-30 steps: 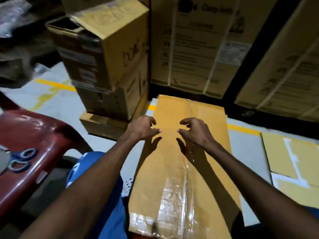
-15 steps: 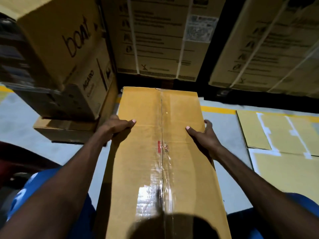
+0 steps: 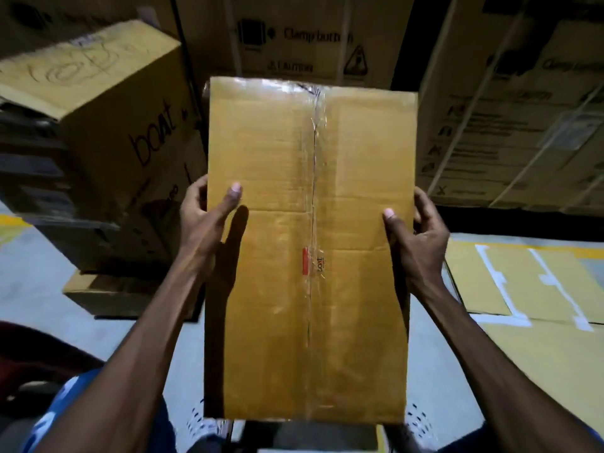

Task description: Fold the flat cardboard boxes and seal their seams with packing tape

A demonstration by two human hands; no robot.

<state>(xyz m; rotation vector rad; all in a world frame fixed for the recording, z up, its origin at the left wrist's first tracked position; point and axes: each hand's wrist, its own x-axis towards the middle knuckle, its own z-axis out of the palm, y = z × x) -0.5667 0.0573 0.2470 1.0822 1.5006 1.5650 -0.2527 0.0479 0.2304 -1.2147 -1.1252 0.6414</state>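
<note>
A: Where does the person have the box (image 3: 310, 250)?

B: Held up in front of the body, clear of the floor (image 3: 39, 289), with its broad taped face toward the camera. The left hand (image 3: 206, 223) clasps the left long edge, thumb laid across the front face and the fingers curled round behind. The right hand (image 3: 415, 237) does the same on the right long edge. Both grips are closed on the cardboard itself, roughly midway along its length.

A: And the seam?

B: A strip of clear tape (image 3: 314, 191) runs down the centre seam from the far edge toward the near one, and it wraps over the far edge. So that face looks sealed. Whether the opposite face is taped cannot be told, because it is turned away.

A: Which step is this, then?

B: Most likely the handling after one seam is closed: checking it, or turning the box over for the other side.

A: What does the next move call for?

B: Probably a rotation in both hands, or setting it aside. The stacked cartons (image 3: 108, 132) stand just beside the left edge, and flat cardboard sheets (image 3: 529, 289) lie on the floor to the right, so the turn needs care on the left.
</note>
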